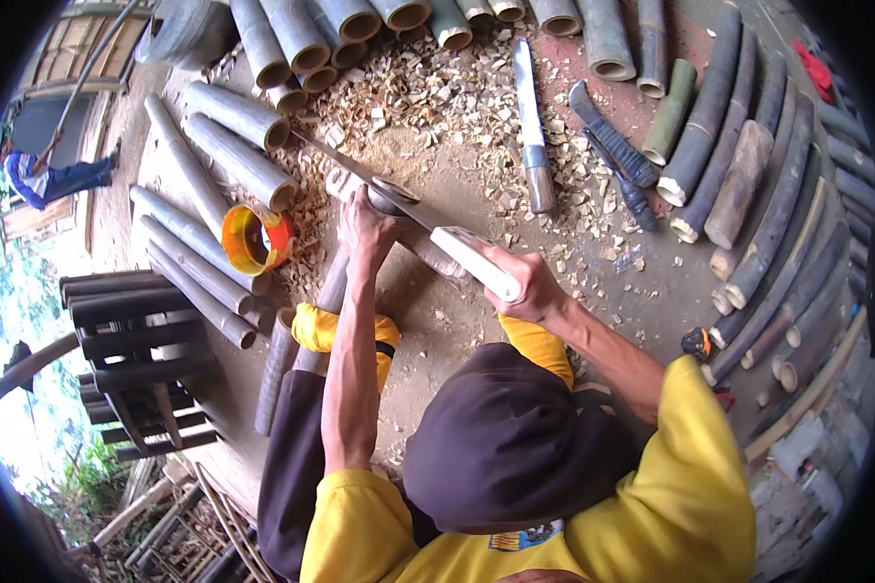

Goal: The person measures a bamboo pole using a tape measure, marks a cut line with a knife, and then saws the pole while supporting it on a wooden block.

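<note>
My right hand (527,285) is closed around the pale handle of a handsaw (474,262). Its dark, narrow blade stretches away to the upper left and crosses a bamboo pole (436,258) beside my other hand. My left hand (367,231) grips the pole close to the blade, fingers wrapped over it. Where the teeth meet the bamboo is too small to make out. My knees, in dark trousers (515,442), are bent beneath my arms.
Wood chips (399,117) cover the ground ahead. A long knife (533,126) and a sheathed blade (612,146) lie to the right. Bamboo poles (729,117) ring the workspace. At left are a yellow-orange tape roll (255,240), a dark slatted rack (141,350) and another person (53,177).
</note>
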A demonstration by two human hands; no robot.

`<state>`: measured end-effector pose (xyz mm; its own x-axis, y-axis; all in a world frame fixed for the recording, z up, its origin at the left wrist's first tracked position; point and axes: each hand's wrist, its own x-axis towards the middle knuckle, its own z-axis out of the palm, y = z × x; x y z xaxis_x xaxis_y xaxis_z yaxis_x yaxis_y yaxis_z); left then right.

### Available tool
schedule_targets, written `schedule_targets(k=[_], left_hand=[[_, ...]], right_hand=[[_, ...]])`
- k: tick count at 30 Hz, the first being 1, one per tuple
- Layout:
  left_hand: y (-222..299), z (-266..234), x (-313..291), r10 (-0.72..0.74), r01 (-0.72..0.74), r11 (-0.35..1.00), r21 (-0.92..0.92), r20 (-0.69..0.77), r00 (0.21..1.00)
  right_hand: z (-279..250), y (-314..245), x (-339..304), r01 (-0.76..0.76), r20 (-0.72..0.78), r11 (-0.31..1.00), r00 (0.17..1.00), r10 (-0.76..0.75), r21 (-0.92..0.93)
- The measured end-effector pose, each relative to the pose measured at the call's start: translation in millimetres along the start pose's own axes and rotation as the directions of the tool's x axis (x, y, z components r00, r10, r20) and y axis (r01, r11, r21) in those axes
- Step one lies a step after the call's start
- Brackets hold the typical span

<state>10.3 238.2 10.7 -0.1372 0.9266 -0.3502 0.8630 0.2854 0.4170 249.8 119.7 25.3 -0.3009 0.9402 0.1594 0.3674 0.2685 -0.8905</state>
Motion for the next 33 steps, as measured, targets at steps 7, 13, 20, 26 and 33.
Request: schedule_targets(k=[7,13,20,26,33], left_hand=[[-19,-21,-5,0.053,-0.045,0.995,0.085,-0.099,0.994],[9,-12,-3,0.079,-0.075,0.996,0.051,-0.073,0.994],[0,-28,-12,0.029,-0.021,0.995,0.1,-0.081,0.996],[-5,-10,-2,0.136,-0.129,0.99,0.054,-0.154,0.979],[-16,-28,-6,0.037,-0.04,0.998,-0.049,-0.065,0.997]], right_hand=[[-97,-80,-114,0.009,0.074,0.994,0.997,-0.001,-0.108],[-14,5,-18,0.082,-0.001,0.996,0.997,-0.082,-0.038],[-81,-53,-115,0.138,0.087,0.968,0.989,-0.122,-0.208],[-45,-12,-56,0.104,0.052,0.982,0.994,-0.097,-0.158],[-47,-30,-72,0.09,0.059,0.983,0.995,-0.082,-0.158]])
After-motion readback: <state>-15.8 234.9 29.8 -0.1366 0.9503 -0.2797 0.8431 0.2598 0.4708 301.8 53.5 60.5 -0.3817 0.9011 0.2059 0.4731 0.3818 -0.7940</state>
